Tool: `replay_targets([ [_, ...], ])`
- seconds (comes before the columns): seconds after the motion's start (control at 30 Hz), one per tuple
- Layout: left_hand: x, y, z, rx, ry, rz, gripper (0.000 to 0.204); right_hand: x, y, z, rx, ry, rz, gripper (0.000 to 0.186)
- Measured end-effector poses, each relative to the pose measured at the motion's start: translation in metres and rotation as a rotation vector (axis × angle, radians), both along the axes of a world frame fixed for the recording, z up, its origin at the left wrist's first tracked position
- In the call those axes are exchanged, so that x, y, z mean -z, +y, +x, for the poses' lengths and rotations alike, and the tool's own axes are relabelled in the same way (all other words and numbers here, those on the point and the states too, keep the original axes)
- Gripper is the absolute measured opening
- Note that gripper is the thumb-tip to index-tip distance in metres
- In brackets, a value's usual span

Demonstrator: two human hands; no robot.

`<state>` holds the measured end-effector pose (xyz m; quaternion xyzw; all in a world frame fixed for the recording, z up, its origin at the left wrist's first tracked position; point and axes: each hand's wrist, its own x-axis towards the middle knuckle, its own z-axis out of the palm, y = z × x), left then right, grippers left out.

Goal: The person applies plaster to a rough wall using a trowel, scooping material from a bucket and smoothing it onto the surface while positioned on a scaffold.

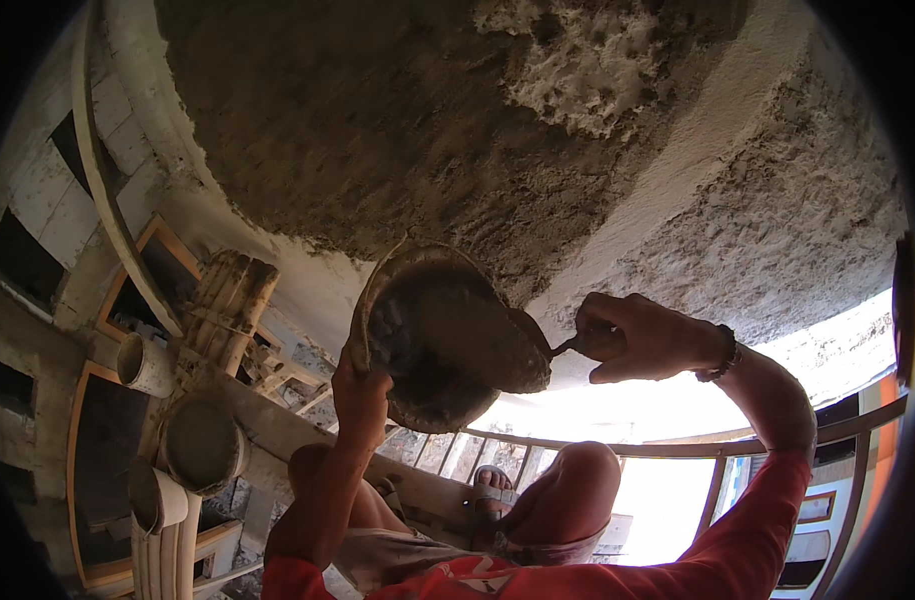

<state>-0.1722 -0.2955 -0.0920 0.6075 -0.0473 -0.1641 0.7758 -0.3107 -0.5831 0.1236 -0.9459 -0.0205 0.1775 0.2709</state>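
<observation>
My left hand (pixel 361 398) is closed on the near left rim of a round, mortar-caked bucket (pixel 435 405), which is tilted so that its dark inside shows. A thin handle loop runs along its left edge. My right hand (pixel 632 338), with a dark bracelet at the wrist, grips a trowel (pixel 563 348) by its handle. Its blade carries a grey-brown heap of wet mortar (pixel 487 340) over the bucket's right side. Directly beyond the bucket is a rough surface coated with dark wet plaster (pixel 377 130).
Lower left, several containers stand by wooden planks: a white bucket (pixel 145 366), a wide tub of grey mix (pixel 199 440) and another pail (pixel 155 497). Bundled bamboo poles (pixel 227 300) lean behind them. A curved strip (pixel 102 180) hangs at left. My sandalled foot (pixel 492 485) rests on boards.
</observation>
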Motion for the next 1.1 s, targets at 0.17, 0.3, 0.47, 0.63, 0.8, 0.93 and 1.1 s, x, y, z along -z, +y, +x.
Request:
replay_targets([
  [0.17,0.014,-0.003,0.003,-0.068,0.060,0.084,0.057,-0.112,0.000,0.004,-0.216,-0.129,-0.044,0.034],
  [0.3,0.019,-0.012,0.004,-0.007,0.087,0.094,0.058,-0.142,-0.005,0.014,-0.107,-0.048,0.098,0.032],
  [0.47,0.034,0.000,0.015,0.015,0.053,0.179,0.059,-0.132,-0.100,0.072,0.401,-0.236,0.048,0.038],
  [0.63,0.027,-0.007,0.012,0.031,0.068,0.036,0.060,-0.192,-0.070,0.029,0.540,-0.492,-0.296,0.053],
  [0.8,0.026,0.015,0.018,-0.051,-0.030,0.135,0.060,-0.059,-0.077,0.040,0.164,-0.464,-0.275,0.040],
  [0.93,0.030,0.002,0.015,0.007,0.060,0.040,0.060,0.052,-0.099,0.078,-0.409,-0.969,-0.743,0.028],
  [1.1,0.031,0.012,0.015,-0.017,0.074,0.013,0.061,0.121,-0.122,0.133,-0.005,-0.999,-0.411,0.030],
])
